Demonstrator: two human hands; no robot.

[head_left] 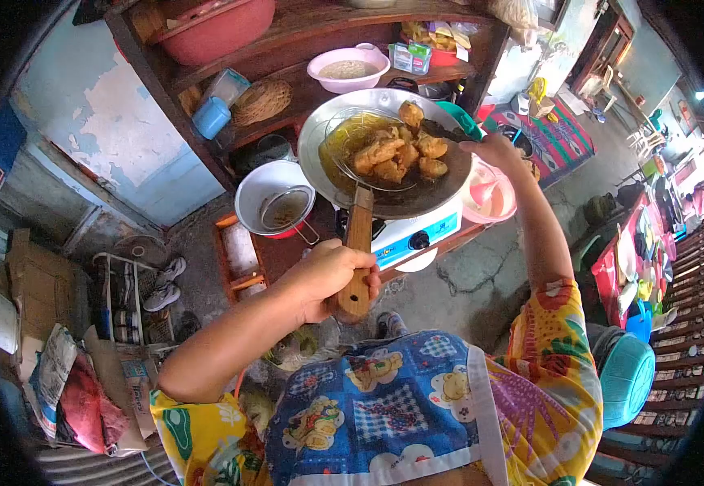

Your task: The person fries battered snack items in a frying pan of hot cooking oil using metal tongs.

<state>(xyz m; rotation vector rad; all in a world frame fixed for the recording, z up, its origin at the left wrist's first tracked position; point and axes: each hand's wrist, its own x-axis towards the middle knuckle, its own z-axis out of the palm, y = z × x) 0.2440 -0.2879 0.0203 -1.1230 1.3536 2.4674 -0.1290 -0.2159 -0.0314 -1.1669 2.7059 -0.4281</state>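
My left hand [334,279] is closed round the wooden handle [359,243] of a wire strainer. Its mesh lies over the wok [320,121], with several browned fried pieces [401,150] heaped on it and yellow oil beneath. At the wok's right, my right hand [498,152] is closed round the end of a green handle [459,120], whose far part reaches toward the pan. The wok rests on a white and blue gas stove [417,235].
Left of the stove stands a white pot [247,194] with a small sieve [287,209] in it. A pink basin [498,198] is at the right. Behind are wooden shelves [287,73] bearing a pink bowl [348,83] and a blue cup [211,118].
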